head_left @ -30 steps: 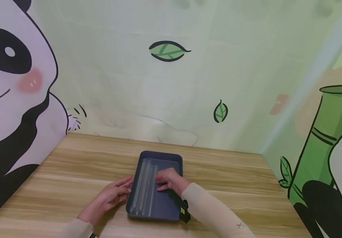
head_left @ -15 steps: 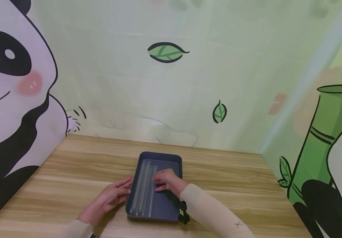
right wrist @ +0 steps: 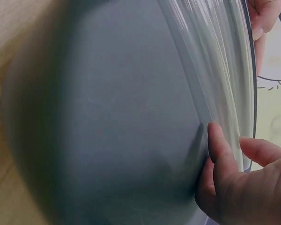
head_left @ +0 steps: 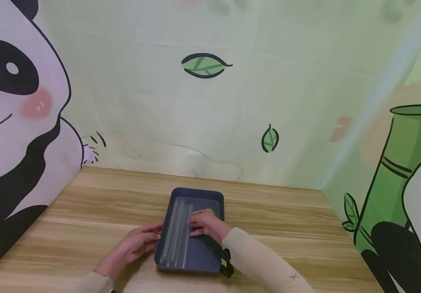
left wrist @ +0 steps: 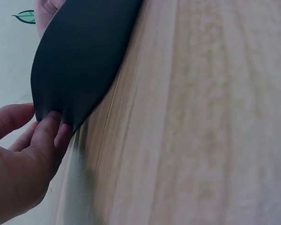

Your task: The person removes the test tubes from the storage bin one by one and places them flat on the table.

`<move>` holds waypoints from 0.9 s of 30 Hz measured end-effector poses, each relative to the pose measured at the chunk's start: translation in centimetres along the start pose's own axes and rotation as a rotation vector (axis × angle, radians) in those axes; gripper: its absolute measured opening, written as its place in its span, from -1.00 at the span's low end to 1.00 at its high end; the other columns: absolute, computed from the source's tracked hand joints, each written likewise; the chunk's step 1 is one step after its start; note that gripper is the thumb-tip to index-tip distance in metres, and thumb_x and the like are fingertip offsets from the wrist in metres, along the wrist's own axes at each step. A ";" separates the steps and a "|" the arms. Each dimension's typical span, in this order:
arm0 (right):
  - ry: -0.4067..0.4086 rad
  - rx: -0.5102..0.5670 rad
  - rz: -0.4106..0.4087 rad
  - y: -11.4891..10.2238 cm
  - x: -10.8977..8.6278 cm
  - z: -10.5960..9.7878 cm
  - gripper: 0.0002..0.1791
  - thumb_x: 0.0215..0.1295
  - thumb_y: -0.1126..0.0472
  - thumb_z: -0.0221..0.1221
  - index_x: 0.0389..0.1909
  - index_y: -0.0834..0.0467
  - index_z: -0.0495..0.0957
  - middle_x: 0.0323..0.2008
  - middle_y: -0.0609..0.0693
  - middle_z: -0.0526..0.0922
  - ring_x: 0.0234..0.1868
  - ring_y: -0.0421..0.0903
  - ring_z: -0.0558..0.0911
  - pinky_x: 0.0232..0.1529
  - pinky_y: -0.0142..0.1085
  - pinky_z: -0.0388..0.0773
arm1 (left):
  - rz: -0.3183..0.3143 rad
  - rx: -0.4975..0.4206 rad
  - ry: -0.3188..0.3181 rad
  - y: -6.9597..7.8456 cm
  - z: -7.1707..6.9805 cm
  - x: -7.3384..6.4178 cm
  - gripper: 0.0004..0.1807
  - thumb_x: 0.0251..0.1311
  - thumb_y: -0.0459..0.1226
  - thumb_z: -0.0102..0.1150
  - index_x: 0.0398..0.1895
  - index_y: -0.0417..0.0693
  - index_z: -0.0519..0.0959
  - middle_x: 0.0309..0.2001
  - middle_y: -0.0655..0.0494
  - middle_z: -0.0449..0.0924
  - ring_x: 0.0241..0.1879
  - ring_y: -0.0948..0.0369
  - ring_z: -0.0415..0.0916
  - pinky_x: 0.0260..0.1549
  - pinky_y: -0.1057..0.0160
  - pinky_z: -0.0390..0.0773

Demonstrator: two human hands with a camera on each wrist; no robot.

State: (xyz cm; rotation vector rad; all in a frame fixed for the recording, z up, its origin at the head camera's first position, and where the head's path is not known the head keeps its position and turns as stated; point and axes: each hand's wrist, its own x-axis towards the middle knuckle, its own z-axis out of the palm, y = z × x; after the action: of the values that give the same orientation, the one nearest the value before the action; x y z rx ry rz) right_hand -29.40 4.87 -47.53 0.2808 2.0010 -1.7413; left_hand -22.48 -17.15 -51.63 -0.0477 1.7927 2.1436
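A dark blue rectangular tray (head_left: 207, 260) stands on the table with several clear tubes (head_left: 175, 232) lying lengthwise along its left side. My left hand (head_left: 137, 243) is at the tray's left wall. Its fairly straight fingers (left wrist: 47, 129) touch the outside of that wall, near the rim. My right hand (head_left: 208, 223) reaches into the tray from the right. In the right wrist view its finger and thumb (right wrist: 262, 150) lie on opposite sides of a clear tube (right wrist: 192, 65), pinching it. The right half of the tray's floor shows bare.
The wood-grain table (head_left: 287, 228) extends around the tray. Behind it hangs a pale green printed cloth (head_left: 141, 89) with leaves, a panda at the left and bamboo at the right. A black wrist device (head_left: 226, 264) overlaps the tray's near right edge.
My right fingertips have shifted slightly left against the tube nearest them, mostly in the first half second. The left hand and the tray keep nearly the same place.
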 end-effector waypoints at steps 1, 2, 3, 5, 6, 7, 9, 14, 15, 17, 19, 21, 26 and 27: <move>-0.001 0.002 -0.001 0.0 0.0 0.0 -0.47 0.27 0.53 0.20 0.29 0.44 0.43 0.14 0.39 0.64 -0.08 0.05 0.61 0.06 0.08 0.72 | -0.002 -0.001 0.001 0.0 0.0 0.0 -0.31 0.30 -0.53 0.11 0.48 -0.46 0.13 0.53 -0.35 -0.02 -0.03 0.41 0.63 0.05 0.33 0.69; -0.001 0.004 0.000 0.0 0.0 -0.1 -0.47 0.27 0.53 0.20 0.28 0.44 0.43 0.14 0.39 0.65 -0.10 0.04 0.61 0.07 0.09 0.72 | -0.004 -0.003 0.001 0.0 0.0 0.0 -0.31 0.30 -0.53 0.11 0.47 -0.46 0.13 0.52 -0.35 -0.02 -0.03 0.41 0.63 0.05 0.33 0.69; -0.003 0.007 0.002 0.0 0.0 -0.1 -0.47 0.27 0.53 0.20 0.29 0.44 0.43 0.13 0.38 0.65 -0.11 0.03 0.61 0.07 0.09 0.71 | -0.005 -0.003 -0.003 -0.1 0.0 0.0 -0.31 0.30 -0.53 0.11 0.47 -0.47 0.12 0.53 -0.36 -0.03 -0.04 0.41 0.63 0.05 0.34 0.69; -0.006 0.009 0.004 -0.1 0.1 -0.2 -0.47 0.28 0.53 0.20 0.30 0.43 0.43 0.12 0.38 0.66 -0.10 0.03 0.62 0.08 0.09 0.71 | -0.006 -0.009 -0.014 -0.1 -0.1 0.0 -0.31 0.31 -0.53 0.10 0.47 -0.47 0.11 0.52 -0.35 -0.05 -0.05 0.44 0.63 0.04 0.37 0.69; -0.009 0.010 0.004 -0.1 0.1 -0.2 -0.46 0.28 0.53 0.20 0.30 0.43 0.43 0.12 0.38 0.66 -0.08 0.05 0.63 0.09 0.09 0.71 | -0.004 -0.014 -0.022 -0.2 -0.2 0.1 -0.31 0.31 -0.53 0.09 0.47 -0.47 0.11 0.52 -0.35 -0.05 -0.05 0.45 0.63 0.04 0.38 0.68; -0.013 0.013 0.005 -0.1 0.1 -0.3 -0.47 0.29 0.52 0.19 0.30 0.43 0.43 0.12 0.38 0.66 -0.05 0.08 0.65 0.09 0.09 0.71 | -0.003 -0.021 -0.030 -0.2 -0.2 0.1 -0.31 0.32 -0.53 0.09 0.47 -0.48 0.10 0.52 -0.35 -0.06 -0.06 0.46 0.62 0.03 0.39 0.68; -0.019 0.015 0.009 -0.1 0.1 -0.5 -0.47 0.30 0.51 0.20 0.31 0.42 0.43 0.10 0.36 0.67 -0.01 0.10 0.66 0.10 0.08 0.70 | -0.002 -0.039 -0.041 -0.3 -0.3 0.1 -0.31 0.32 -0.53 0.09 0.47 -0.48 0.10 0.51 -0.33 -0.05 -0.07 0.47 0.63 0.03 0.40 0.68; -0.047 0.020 0.011 -0.3 0.0 -1.1 -0.49 0.32 0.49 0.19 0.31 0.40 0.43 -0.04 0.26 0.71 -0.15 0.02 0.65 0.12 0.08 0.70 | 0.000 -0.065 -0.040 -0.3 -0.4 0.2 -0.28 0.31 -0.54 0.09 0.50 -0.48 0.08 0.50 -0.34 -0.03 -0.08 0.48 0.63 -0.01 0.42 0.68; -0.051 0.021 0.011 -0.4 -0.1 -1.2 -0.49 0.32 0.49 0.18 0.31 0.40 0.44 -0.08 0.23 0.71 -0.19 -0.01 0.64 0.12 0.08 0.70 | -0.001 -0.065 -0.038 -0.3 -0.4 0.2 -0.27 0.31 -0.54 0.08 0.51 -0.49 0.06 0.50 -0.34 -0.04 -0.08 0.49 0.63 -0.01 0.42 0.67; -0.053 0.023 0.012 -0.5 -0.1 -1.5 -0.50 0.33 0.49 0.18 0.30 0.39 0.45 -0.16 0.18 0.71 -0.26 -0.06 0.62 0.11 0.06 0.71 | -0.001 -0.059 -0.035 -0.3 -0.4 0.2 -0.25 0.31 -0.54 0.07 0.53 -0.50 0.03 0.50 -0.35 -0.04 -0.07 0.50 0.61 -0.02 0.43 0.66; -0.052 0.020 0.007 -0.6 -0.1 -1.8 -0.51 0.32 0.49 0.18 0.29 0.39 0.46 -0.19 0.15 0.70 -0.30 -0.07 0.61 0.08 0.04 0.72 | -0.004 -0.057 -0.028 -0.2 -0.3 0.2 -0.25 0.32 -0.54 0.07 0.53 -0.49 0.02 0.51 -0.36 -0.04 -0.07 0.50 0.61 -0.02 0.43 0.67; -0.048 0.012 0.007 -0.8 -0.1 -2.0 -0.51 0.32 0.49 0.18 0.28 0.39 0.47 -0.17 0.15 0.71 -0.30 -0.08 0.61 0.06 0.02 0.74 | -0.007 -0.051 -0.021 -0.2 -0.3 0.2 -0.25 0.32 -0.54 0.06 0.53 -0.49 0.02 0.51 -0.36 -0.04 -0.07 0.49 0.61 -0.02 0.42 0.67; -0.037 0.008 0.018 -0.8 -0.1 -2.3 -0.53 0.33 0.48 0.19 0.27 0.40 0.48 -0.12 0.18 0.73 -0.31 -0.09 0.63 0.08 0.03 0.73 | -0.014 -0.051 -0.004 -0.1 -0.2 0.1 -0.25 0.32 -0.55 0.06 0.53 -0.48 0.03 0.51 -0.37 -0.04 -0.07 0.47 0.62 -0.03 0.41 0.68; -0.036 0.007 0.022 -0.7 -0.1 -2.4 -0.53 0.34 0.48 0.19 0.27 0.40 0.48 -0.13 0.17 0.73 -0.31 -0.09 0.63 0.08 0.03 0.72 | -0.014 -0.050 -0.007 -0.1 -0.2 0.1 -0.26 0.32 -0.55 0.06 0.53 -0.47 0.03 0.51 -0.36 -0.04 -0.07 0.47 0.61 -0.03 0.41 0.68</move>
State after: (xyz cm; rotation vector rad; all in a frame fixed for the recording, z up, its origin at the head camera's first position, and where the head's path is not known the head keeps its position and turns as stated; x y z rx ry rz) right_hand -30.10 7.09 -46.63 0.2713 1.9595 -1.7282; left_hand -22.61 -17.32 -51.77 -0.0646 1.7306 2.1762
